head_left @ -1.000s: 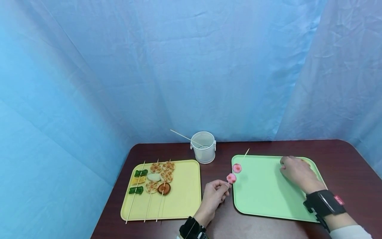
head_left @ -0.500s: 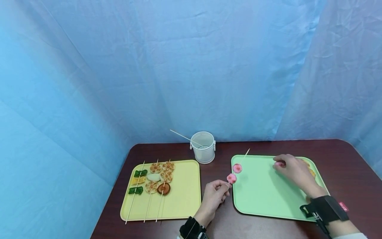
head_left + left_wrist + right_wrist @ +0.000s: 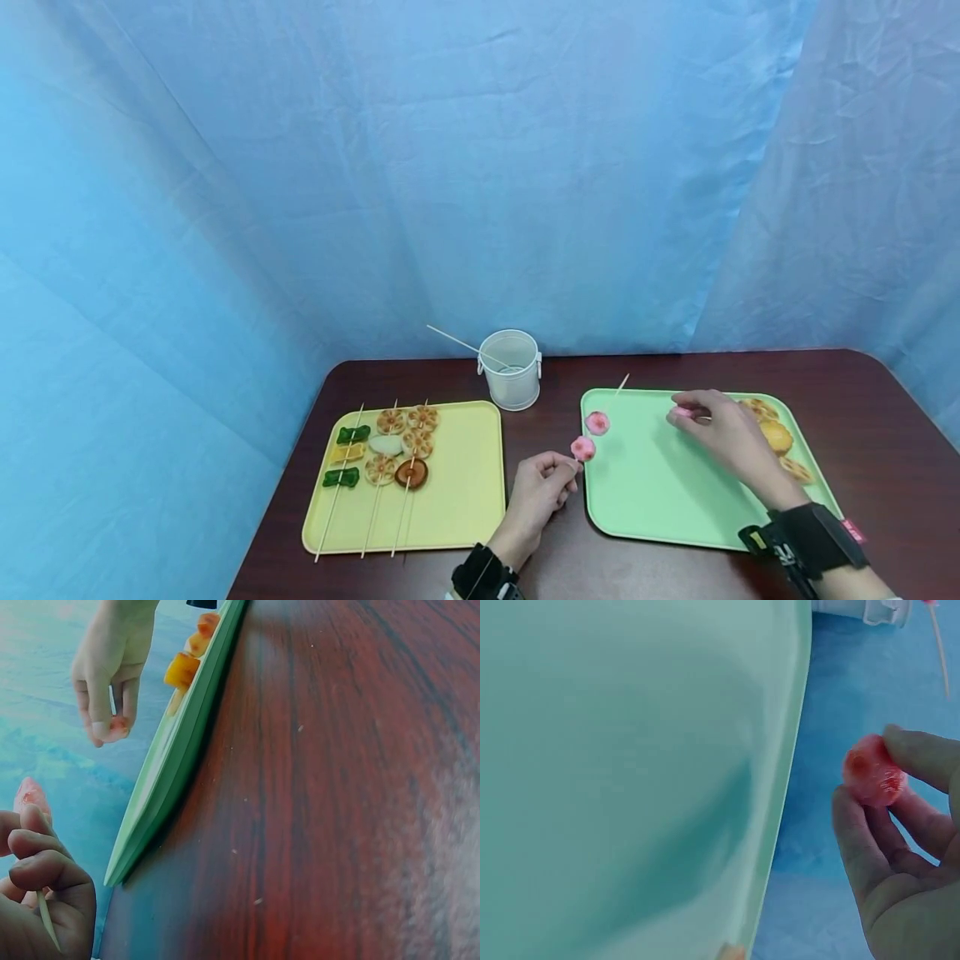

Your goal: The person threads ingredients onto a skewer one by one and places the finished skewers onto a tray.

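My left hand point(image 3: 536, 496) pinches the lower part of a thin wooden skewer point(image 3: 623, 383), held tilted at the left edge of the green tray point(image 3: 660, 508). Two pink, flower-shaped food pieces point(image 3: 597, 423) are threaded on it, the lower one right at the fingertips. Over the back of that tray, my right hand point(image 3: 727, 437) pinches another pink piece point(image 3: 873, 771) between thumb and fingers. In the right wrist view this piece shows reddish spots. The skewer's lower end point(image 3: 48, 922) comes out below the curled left fingers in the left wrist view.
Yellow-brown food pieces point(image 3: 776, 437) lie along the green tray's right side. On the left, a yellow tray point(image 3: 468, 492) bears three loaded skewers point(image 3: 342, 477). A small white bucket point(image 3: 513, 392) with a bare skewer point(image 3: 453, 338) stands behind, between the trays, before a blue curtain point(image 3: 480, 167).
My right hand has come up from the green tray's far right and moved left with a pink piece, uncovering the yellow-brown pieces. The left hand and its skewer have hardly moved.
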Demonstrator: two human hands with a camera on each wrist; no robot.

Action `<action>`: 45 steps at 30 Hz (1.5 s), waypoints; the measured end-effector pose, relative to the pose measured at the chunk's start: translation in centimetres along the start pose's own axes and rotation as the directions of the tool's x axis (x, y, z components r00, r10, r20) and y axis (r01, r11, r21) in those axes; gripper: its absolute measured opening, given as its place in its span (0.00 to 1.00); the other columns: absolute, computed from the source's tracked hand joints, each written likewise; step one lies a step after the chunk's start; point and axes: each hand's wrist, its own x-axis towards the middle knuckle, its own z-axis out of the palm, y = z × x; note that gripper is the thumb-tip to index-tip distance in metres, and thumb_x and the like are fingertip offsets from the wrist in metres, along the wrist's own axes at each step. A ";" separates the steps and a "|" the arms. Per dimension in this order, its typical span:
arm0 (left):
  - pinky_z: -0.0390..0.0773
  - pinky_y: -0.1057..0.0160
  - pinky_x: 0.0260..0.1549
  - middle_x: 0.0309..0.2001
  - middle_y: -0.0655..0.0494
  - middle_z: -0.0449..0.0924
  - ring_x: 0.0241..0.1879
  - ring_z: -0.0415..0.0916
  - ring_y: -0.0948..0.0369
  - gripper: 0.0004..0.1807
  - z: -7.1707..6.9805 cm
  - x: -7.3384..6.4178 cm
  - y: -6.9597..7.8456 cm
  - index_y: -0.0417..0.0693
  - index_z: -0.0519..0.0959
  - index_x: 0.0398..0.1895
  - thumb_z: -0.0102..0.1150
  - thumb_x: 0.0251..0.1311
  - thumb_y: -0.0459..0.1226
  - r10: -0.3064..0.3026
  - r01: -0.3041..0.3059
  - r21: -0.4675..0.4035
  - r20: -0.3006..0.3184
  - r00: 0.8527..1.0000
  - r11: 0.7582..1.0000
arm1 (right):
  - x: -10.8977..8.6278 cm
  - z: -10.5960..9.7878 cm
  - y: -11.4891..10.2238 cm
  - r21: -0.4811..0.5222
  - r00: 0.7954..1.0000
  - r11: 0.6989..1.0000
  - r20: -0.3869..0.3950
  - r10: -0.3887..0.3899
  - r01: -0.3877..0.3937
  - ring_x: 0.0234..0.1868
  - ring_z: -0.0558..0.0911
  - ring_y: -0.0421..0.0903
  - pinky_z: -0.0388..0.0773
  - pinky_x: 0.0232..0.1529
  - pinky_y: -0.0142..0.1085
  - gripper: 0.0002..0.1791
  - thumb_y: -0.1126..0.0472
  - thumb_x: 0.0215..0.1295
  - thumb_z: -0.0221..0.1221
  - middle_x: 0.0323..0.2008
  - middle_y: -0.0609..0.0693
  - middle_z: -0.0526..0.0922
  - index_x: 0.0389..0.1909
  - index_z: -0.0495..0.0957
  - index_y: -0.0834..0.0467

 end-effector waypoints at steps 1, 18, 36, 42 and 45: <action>0.58 0.73 0.16 0.20 0.61 0.74 0.18 0.62 0.69 0.11 0.0 0.0 0.0 0.27 0.82 0.38 0.61 0.64 0.31 0.000 0.000 0.001 0.001 1.000 1.000 | 0.0 0.0 -0.1 0.005 1.000 1.000 -0.009 0.004 -0.004 0.46 0.86 0.58 0.81 0.40 0.42 0.21 0.51 0.72 0.65 0.45 0.57 0.85 0.54 0.84 0.64; 0.61 0.73 0.17 0.20 0.61 0.75 0.18 0.64 0.69 0.08 -0.2 -0.2 -0.1 0.33 0.84 0.36 0.59 0.64 0.31 -0.002 0.001 0.041 0.020 1.000 0.999 | 0.4 1.1 -0.5 0.721 0.932 0.590 0.274 0.238 -0.363 0.49 0.86 0.37 0.80 0.57 0.39 0.38 0.48 0.77 0.58 0.51 0.51 0.82 0.70 0.63 0.76; 0.65 0.72 0.18 0.20 0.61 0.76 0.18 0.64 0.70 0.09 -0.1 -0.4 0.0 0.32 0.83 0.35 0.63 0.63 0.33 -0.023 0.021 0.049 0.047 0.999 0.999 | 0.7 0.7 -1.0 0.925 0.933 0.160 0.320 0.166 -0.346 0.51 0.86 0.39 0.78 0.58 0.34 0.09 0.61 0.78 0.57 0.47 0.48 0.87 0.51 0.83 0.57; 0.67 0.71 0.19 0.20 0.61 0.76 0.18 0.64 0.70 0.09 0.0 -0.7 0.1 0.34 0.84 0.35 0.64 0.63 0.35 -0.039 0.035 0.056 0.063 0.997 0.998 | 1.1 0.9 -1.6 0.926 0.941 0.194 0.292 0.169 -0.322 0.51 0.86 0.39 0.77 0.60 0.35 0.10 0.60 0.77 0.58 0.47 0.48 0.87 0.50 0.83 0.59; 0.66 0.71 0.19 0.20 0.61 0.75 0.18 0.64 0.70 0.09 0.0 -0.7 0.1 0.34 0.84 0.34 0.64 0.63 0.34 -0.039 0.034 0.061 0.068 0.997 0.998 | 1.2 1.0 -1.9 0.930 0.945 0.198 0.277 0.176 -0.310 0.51 0.86 0.39 0.77 0.59 0.34 0.10 0.60 0.77 0.58 0.46 0.47 0.87 0.50 0.83 0.59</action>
